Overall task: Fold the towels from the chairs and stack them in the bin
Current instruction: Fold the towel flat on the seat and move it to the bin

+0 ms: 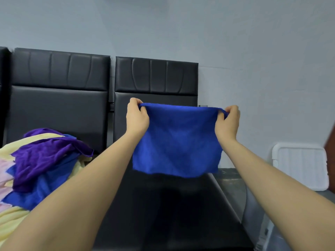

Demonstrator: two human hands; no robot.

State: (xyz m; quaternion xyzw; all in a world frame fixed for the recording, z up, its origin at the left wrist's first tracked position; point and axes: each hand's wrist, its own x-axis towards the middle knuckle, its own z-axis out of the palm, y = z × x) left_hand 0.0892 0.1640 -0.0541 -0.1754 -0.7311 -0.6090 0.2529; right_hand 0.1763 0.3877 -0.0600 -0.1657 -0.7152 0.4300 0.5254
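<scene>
Blue towel point(176, 140) held up in the air over the near black chair seat point(163, 205), top edge stretched level so the cloth hangs flat, likely for squaring before a fold. Left corner pinched by the left hand point(136, 117), right corner by the right hand point(227, 122). Unfolded towel pile point(36, 165) heaped on the left chair. White bin point(301, 165) seen far right, against the wall.

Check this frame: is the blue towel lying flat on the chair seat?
No, the blue towel hangs in the air, pinched at its top corners by the left hand and right hand.
</scene>
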